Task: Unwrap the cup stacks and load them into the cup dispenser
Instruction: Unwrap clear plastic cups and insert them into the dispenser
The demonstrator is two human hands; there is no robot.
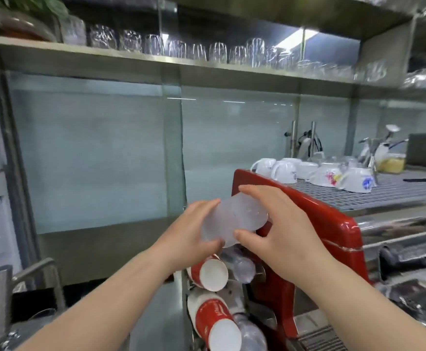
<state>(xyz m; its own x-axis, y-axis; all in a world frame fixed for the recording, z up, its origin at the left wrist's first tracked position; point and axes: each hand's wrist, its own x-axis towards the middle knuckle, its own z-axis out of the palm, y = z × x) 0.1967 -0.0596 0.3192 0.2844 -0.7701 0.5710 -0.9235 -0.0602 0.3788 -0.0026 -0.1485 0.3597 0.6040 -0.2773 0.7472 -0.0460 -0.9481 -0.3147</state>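
Note:
A stack of clear plastic cups (pixel 232 219) hangs in the air at the centre of the head view, its base facing me. My left hand (pixel 194 231) grips its left side and my right hand (pixel 280 229) grips its right side from above and below. Directly under them is the cup dispenser (pixel 232 292), with red-and-white paper cups (pixel 210 274) sticking out of its left slots and clear cups (pixel 242 269) out of its right slots. Whether any wrap is on the held stack cannot be told.
A red espresso machine (pixel 328 219) stands right of the dispenser, with white ceramic cups (pixel 285 171) upside down on its grated top. A steel shelf (pixel 131 57) of glasses runs overhead. A sink tap (pixel 29 272) is at the lower left.

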